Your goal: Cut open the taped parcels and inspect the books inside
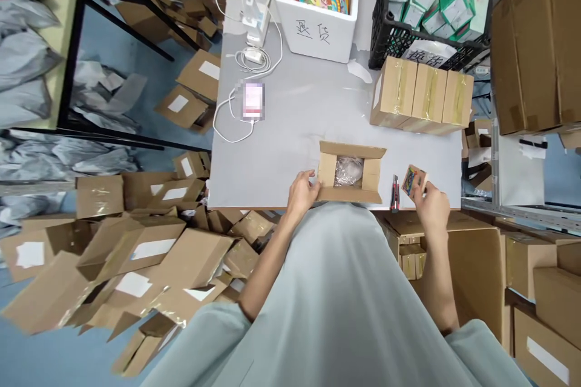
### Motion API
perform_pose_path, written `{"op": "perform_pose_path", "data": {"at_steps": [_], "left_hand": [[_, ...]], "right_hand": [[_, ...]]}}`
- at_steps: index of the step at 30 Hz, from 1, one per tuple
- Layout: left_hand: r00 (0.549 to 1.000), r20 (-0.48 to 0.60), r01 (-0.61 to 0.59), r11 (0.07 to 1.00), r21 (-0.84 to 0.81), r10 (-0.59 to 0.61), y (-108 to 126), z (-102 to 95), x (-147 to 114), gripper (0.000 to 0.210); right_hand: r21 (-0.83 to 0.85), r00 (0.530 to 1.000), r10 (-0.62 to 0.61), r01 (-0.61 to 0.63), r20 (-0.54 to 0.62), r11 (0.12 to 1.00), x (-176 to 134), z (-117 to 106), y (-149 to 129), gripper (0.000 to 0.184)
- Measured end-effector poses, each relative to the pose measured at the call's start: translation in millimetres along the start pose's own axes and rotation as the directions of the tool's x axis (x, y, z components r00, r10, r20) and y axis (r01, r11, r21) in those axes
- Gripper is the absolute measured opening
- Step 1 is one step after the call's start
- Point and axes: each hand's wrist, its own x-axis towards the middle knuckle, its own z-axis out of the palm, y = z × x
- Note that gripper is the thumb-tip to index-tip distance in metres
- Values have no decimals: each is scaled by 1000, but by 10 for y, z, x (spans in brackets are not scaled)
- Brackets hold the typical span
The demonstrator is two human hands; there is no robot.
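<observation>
A small open cardboard box [372,176] sits at the table's front edge, flaps spread, with clear crumpled plastic wrap [348,171] around something inside that I cannot make out. My left hand [303,195] grips the box's left side with curled fingers. To the right, my right hand [432,207] pinches a small stack of colourful printed cards [412,181] just above the tabletop. Between the box and the cards lies a red and black utility knife [394,193], touched by neither hand.
Three taped cartons [426,97] stand in a row at the right. Behind them is a black crate [385,42] of green-white boxes. A white foam bin [313,36] holds booklets. A phone [253,100] charges at left. Opened cartons [190,254] cover the floor left.
</observation>
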Motion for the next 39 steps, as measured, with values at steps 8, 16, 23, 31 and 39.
{"op": "perform_pose_path", "data": {"at_steps": [8,16,23,31,39], "left_hand": [[1000,6,-5,1000,-30,5,-189,-190,65,41],[974,-136,176,983,-46,-181,-860,-851,-104,45],[894,-337,296,954,-52,-296,-1420,-1438,-322,52],[933,-356,-157,947,-279,49,-766,-1476,-332,50],[917,167,-223,812,-539,363,68,-1130,-236,55]], "right_hand": [[78,955,-212,200,207,977,-9,504,-813,32],[199,870,-431,391,238,899,-244,629,-1723,31],[406,780,-593,485,199,775,-471,780,-2419,34],[817,855,-493,167,158,552,-545,464,-2168,54],[940,782,-540,-173,312,293,-614,191,-1539,58]]}}
